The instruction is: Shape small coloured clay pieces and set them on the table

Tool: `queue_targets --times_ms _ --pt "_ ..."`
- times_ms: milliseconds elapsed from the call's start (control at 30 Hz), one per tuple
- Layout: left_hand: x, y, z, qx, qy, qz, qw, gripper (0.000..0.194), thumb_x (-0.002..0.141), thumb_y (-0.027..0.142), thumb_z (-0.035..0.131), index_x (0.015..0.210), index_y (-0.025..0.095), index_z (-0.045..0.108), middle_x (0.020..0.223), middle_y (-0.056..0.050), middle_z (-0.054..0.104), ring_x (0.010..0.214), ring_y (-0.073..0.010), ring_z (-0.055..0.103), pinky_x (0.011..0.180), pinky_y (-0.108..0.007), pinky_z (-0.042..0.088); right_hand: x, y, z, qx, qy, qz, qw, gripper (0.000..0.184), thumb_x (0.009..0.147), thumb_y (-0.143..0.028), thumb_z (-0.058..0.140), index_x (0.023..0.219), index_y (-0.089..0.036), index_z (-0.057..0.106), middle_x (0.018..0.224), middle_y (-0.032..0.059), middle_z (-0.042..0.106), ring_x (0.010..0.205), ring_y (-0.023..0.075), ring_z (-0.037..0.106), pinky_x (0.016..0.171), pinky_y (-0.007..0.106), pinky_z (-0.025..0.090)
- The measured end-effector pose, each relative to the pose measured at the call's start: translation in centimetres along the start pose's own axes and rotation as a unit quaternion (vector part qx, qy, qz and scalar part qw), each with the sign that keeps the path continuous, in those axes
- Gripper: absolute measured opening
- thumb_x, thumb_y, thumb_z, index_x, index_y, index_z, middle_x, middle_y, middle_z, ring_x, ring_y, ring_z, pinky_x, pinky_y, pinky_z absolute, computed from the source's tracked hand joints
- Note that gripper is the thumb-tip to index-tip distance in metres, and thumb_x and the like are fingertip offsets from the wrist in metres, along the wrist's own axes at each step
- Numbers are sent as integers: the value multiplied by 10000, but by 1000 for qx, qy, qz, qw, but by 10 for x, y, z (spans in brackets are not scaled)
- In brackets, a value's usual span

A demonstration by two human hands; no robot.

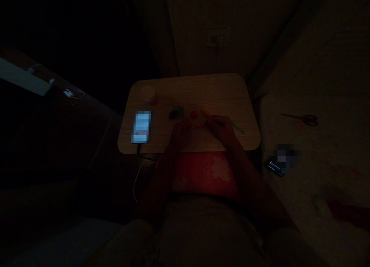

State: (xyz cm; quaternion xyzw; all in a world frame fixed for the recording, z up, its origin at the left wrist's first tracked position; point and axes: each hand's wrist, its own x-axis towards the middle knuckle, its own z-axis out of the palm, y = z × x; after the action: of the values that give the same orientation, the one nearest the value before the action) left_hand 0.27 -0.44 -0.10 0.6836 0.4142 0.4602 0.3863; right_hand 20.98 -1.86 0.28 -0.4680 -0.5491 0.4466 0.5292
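The scene is very dark. My left hand [180,130] and my right hand [220,127] rest close together on a small wooden lap table [190,89], fingers curled as if pinching. Between them lies a small orange piece [199,125] that I cannot make out. My right hand seems to hold a thin green stick [238,127] that juts to the right. Just beyond the hands lie a red lump [194,114], an orange lump [206,111] and a dark and green lump [175,112].
A lit phone [141,126] lies on the table's left side with a cable hanging off the edge. A pale round tub [148,94] stands behind it. Scissors [306,118] and a dark object [275,167] lie on the bed at the right. A red cushion [205,172] sits on my lap.
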Motion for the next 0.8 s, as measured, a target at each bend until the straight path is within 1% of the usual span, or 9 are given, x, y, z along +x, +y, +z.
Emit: queue_targets --times_ms 67,133,233,300,400,500,567,633,800 --pt "1 0 0 9 0 5 1000 605 1033 713 450 736 200 572 687 -13 566 658 -150 520 643 -286 449 0 1 0 -4 1 -3 1000 459 835 -634 750 667 -207 731 644 32 699 594 168 598 574 299 471" --pt "2 -2 0 18 -3 7 1000 527 1036 636 520 775 192 635 727 -21 627 704 -157 579 685 -278 482 1 1 -1 -12 5 -6 1000 448 836 -628 751 685 -206 743 653 31 703 608 171 605 583 299 474" --pt "2 -6 0 23 0 -2 1000 331 980 483 675 843 186 723 799 -28 725 755 -166 652 715 -267 512 1 2 -1 -22 6 -13 1000 458 834 -637 750 677 -207 741 642 29 696 609 173 604 595 304 475" --pt "1 -9 -1 29 9 -15 999 229 939 410 730 911 188 776 868 -39 782 785 -176 693 733 -270 535 1 3 -1 -22 4 -14 1000 456 837 -634 747 668 -211 740 641 30 698 613 177 609 606 310 482" --pt "1 -10 0 23 21 -24 999 205 943 358 722 1012 192 820 1007 -73 832 903 -208 755 838 -304 585 1 3 -1 -13 6 -9 1000 415 832 -601 757 689 -212 757 648 28 709 606 174 611 598 306 473" --pt "1 -6 0 1 27 -9 1000 227 970 326 682 1083 197 830 1151 -97 832 1072 -234 775 992 -354 593 1 4 -2 -12 4 -12 1000 378 828 -559 763 685 -209 762 651 26 715 598 167 609 595 302 460" --pt "2 -3 0 -1 26 -6 1000 231 986 320 655 1064 203 838 1139 -94 837 1081 -234 781 1016 -366 596 1 3 -2 -19 3 -15 1000 371 831 -546 761 674 -209 759 645 26 715 598 168 607 593 303 452" --pt "2 -1 -1 3 19 -12 1000 232 990 329 648 1009 206 844 1075 -87 847 1029 -230 792 994 -368 609 1 3 -2 -20 3 -15 1000 369 830 -542 761 668 -210 753 639 26 713 600 170 605 590 305 447" --pt "2 -2 -1 3 21 -10 1000 215 953 357 701 901 197 835 942 -78 846 908 -224 793 911 -357 621 1 0 -2 -7 1 -9 1000 354 836 -529 763 680 -212 755 646 26 710 607 170 607 598 308 457"
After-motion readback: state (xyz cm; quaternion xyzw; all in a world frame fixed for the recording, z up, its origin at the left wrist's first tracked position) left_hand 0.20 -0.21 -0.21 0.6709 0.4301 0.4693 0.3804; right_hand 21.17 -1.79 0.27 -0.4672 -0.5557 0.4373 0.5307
